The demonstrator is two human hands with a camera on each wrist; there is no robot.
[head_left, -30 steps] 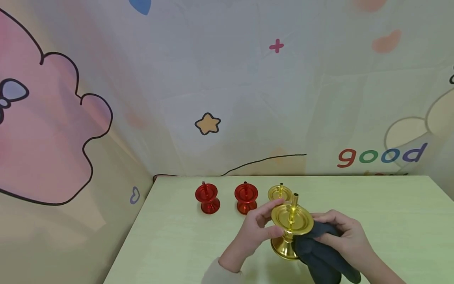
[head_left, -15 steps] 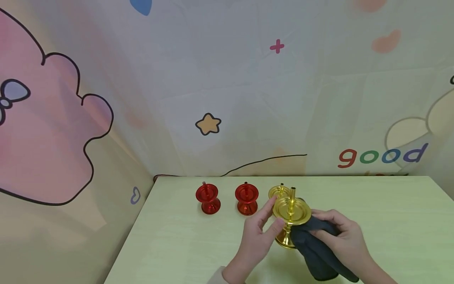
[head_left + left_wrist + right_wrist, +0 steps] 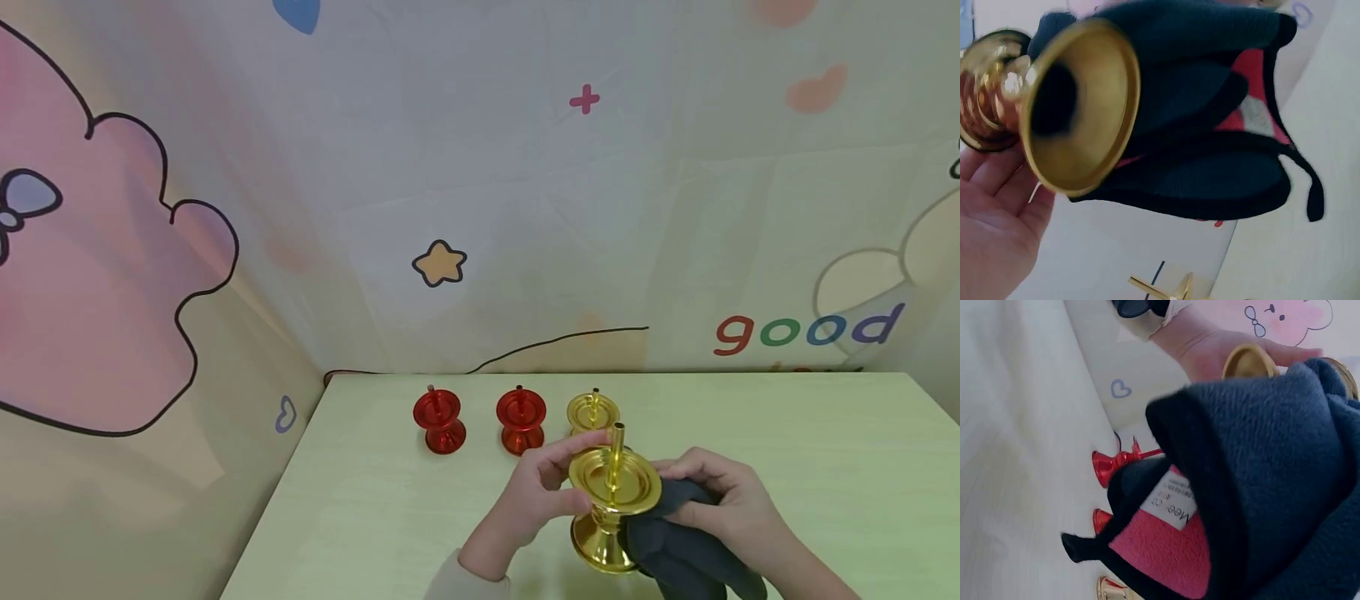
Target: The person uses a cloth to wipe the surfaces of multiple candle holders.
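My left hand (image 3: 525,504) grips a shiny gold candle holder (image 3: 600,542) by its upper dish, thumb in front and fingers behind. The holder's thin tube points up above the dish. Its hollow base (image 3: 1107,106) faces the camera in the left wrist view. On the right side of the stem, my right hand (image 3: 731,504) pinches a folded dark blue cloth (image 3: 675,546) against the gold metal. The cloth's pink underside (image 3: 1166,550), white label (image 3: 1172,499) and hanging loop (image 3: 1079,548) show in the right wrist view. Cloth hides the right fingertips.
Two red candle holders (image 3: 445,433) stand upright toward the back of the pale green table (image 3: 360,517). A second gold candle holder (image 3: 592,410) stands to their right, partly behind my left fingers. A printed cartoon backdrop (image 3: 510,208) rises behind the table's far edge.
The held gold candle holder shifted away from me, then came back nearer, both hands and the cloth moving along with it. The standing candle holders kept their places.
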